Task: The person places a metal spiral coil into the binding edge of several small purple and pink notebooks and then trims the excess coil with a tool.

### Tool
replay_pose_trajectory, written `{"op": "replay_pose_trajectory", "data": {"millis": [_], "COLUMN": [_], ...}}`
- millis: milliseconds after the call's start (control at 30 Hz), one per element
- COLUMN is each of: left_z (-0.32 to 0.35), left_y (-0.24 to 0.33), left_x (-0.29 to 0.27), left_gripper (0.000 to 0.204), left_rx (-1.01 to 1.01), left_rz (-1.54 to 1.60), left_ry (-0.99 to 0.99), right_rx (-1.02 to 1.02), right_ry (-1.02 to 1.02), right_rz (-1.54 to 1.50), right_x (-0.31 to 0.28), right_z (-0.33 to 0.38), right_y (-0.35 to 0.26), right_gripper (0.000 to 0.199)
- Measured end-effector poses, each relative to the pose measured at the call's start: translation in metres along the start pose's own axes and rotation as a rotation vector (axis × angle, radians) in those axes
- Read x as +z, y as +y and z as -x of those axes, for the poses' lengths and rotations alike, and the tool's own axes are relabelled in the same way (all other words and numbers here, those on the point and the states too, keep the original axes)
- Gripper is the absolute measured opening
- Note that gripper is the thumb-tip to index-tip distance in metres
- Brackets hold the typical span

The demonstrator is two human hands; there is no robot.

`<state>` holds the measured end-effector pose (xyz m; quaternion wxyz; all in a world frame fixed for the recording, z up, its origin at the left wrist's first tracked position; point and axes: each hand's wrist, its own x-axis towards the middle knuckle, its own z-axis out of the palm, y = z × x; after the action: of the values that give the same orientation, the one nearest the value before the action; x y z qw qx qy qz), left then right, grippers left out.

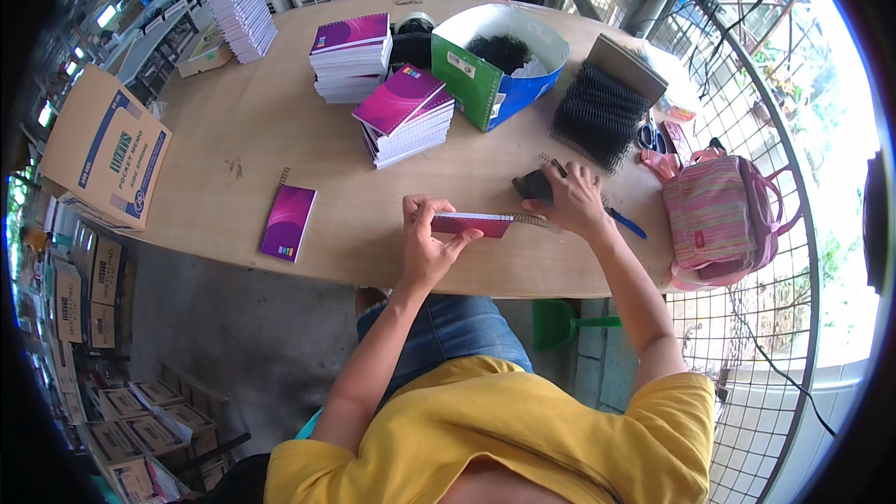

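My left hand pinches a small memo notebook with a magenta cover, held edge-on above the table's near side. From its right end a loose length of wire spiral sticks out toward my right hand. That hand's fingers are bent over a dark, flat-looking piece; what they grip is hidden. A blue tool handle shows just beside the wrist. Left of my hands lies another purple notebook, its spiral jutting past the top.
Beyond my hands are stacks of purple notebooks, a green-and-blue box holding black spirals, and a heap of dark spirals. A striped pink bag and scissors are at right. A carton stands at left.
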<state>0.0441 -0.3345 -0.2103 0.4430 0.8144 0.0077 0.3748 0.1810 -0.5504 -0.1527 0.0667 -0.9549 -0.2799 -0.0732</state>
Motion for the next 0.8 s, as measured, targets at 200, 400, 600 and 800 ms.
{"op": "replay_pose_trajectory", "data": {"millis": [200, 400, 600, 800], "left_z": [-0.003, -0.013, -0.008, -0.008], "left_y": [-0.008, -0.012, -0.012, -0.01], "left_x": [0.007, 0.005, 0.011, 0.019], "left_gripper": [0.06, 0.061, 0.063, 0.065], "left_rx": [0.009, 0.035, 0.011, 0.032], "left_rz": [0.014, 0.032, 0.059, 0.096], "left_ry": [-0.018, -0.063, -0.078, -0.078], "right_rx": [-0.172, -0.411, -0.234, -0.307], "right_ry": [-0.444, -0.629, -0.788, -0.541], "right_rz": [-1.094, -1.199, -1.764, -1.08], "right_x": [-0.023, -0.004, -0.011, -0.003], "right_z": [-0.019, -0.027, -0.016, -0.025], "right_y": [0.038, 0.026, 0.012, 0.014], "right_gripper": [0.043, 0.057, 0.062, 0.047]}}
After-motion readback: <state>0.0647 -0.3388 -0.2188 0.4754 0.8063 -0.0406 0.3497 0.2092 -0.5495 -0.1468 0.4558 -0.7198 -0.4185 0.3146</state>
